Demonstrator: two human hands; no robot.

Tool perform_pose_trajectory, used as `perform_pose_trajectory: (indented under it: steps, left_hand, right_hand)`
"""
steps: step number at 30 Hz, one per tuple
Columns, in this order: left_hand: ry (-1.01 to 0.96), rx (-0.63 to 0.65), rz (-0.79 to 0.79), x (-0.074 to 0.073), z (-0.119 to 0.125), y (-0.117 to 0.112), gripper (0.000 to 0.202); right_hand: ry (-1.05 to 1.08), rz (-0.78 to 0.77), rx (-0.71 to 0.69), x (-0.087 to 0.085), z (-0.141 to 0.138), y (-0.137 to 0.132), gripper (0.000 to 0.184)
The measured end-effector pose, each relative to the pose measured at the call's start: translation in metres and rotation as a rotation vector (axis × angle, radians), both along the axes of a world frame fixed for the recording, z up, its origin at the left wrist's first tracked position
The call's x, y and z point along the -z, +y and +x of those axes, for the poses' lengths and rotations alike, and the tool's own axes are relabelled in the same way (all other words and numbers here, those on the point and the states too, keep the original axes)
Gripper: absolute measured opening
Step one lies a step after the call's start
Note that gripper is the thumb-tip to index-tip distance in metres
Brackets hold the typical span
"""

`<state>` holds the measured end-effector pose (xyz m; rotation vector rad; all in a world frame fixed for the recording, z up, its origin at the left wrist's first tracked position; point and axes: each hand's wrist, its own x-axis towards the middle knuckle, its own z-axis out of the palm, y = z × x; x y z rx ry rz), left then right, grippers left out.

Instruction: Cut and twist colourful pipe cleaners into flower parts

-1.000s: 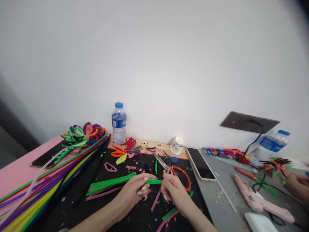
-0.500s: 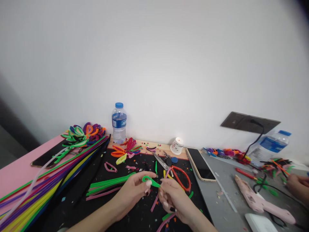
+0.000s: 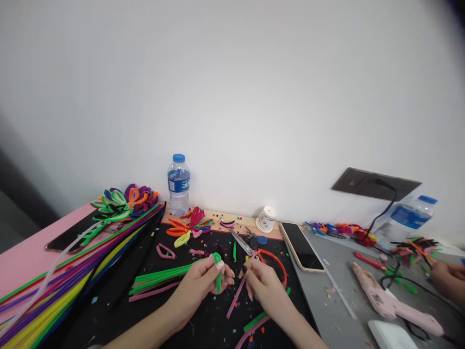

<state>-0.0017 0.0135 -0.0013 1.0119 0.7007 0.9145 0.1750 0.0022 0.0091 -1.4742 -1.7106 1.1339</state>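
Note:
My left hand (image 3: 203, 278) pinches a green pipe cleaner (image 3: 218, 281) bent into a narrow loop, held upright over the black mat (image 3: 207, 322). My right hand (image 3: 263, 278) is a little apart to the right, its thumb and fingertips closed at a pink pipe cleaner (image 3: 235, 300) that slants across the mat. Partly behind that hand lie orange-handled scissors (image 3: 279, 264). Left of my left hand rests a bundle of green and pink pipe cleaners (image 3: 160, 278). A small green twisted piece (image 3: 234, 251) lies beyond my hands.
A water bottle (image 3: 179, 186), a paper cup (image 3: 266, 219) and a phone (image 3: 302, 247) stand or lie toward the wall. Long coloured pipe cleaners (image 3: 72, 276) spread at left. At right are a pink glue gun (image 3: 394, 305) and another person's hand (image 3: 448, 281).
My right hand has let go of the green loop and shifted to the pink pipe cleaner. My left hand has turned the loop upright.

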Motion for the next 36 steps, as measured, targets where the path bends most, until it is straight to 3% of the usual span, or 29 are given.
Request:
perform_pose_trajectory:
  steps: [4,13,18,24,27,32,36]
  left_hand:
    - [-0.063,0.004,-0.037,0.003,0.002,0.0,0.026]
    - [0.167,-0.049,0.064,0.016,0.002,0.001,0.034]
    - [0.203,-0.079,0.084,0.014,-0.001,0.003,0.036]
    - [0.206,0.015,0.024,0.004,-0.001,0.0,0.049]
    - [0.326,0.086,0.188,0.002,-0.001,-0.005,0.046]
    - [0.513,0.128,0.563,0.01,-0.001,-0.011,0.042]
    - [0.537,0.133,0.635,0.015,0.001,-0.012,0.045]
  right_hand:
    - [-0.352,0.208,-0.026,-0.004,0.006,0.0,0.011]
    - [-0.61,0.23,-0.036,0.008,0.004,-0.005,0.013]
    - [-0.559,0.266,0.003,0.012,0.004,-0.003,0.02]
    - [-0.328,0.296,0.0,-0.005,-0.003,-0.01,0.009]
    - [-0.226,0.288,-0.085,-0.008,-0.007,-0.014,0.01]
    - [-0.176,0.255,-0.135,-0.001,-0.013,-0.018,0.008]
    - [-0.065,0.211,-0.101,0.002,-0.017,-0.017,0.012]
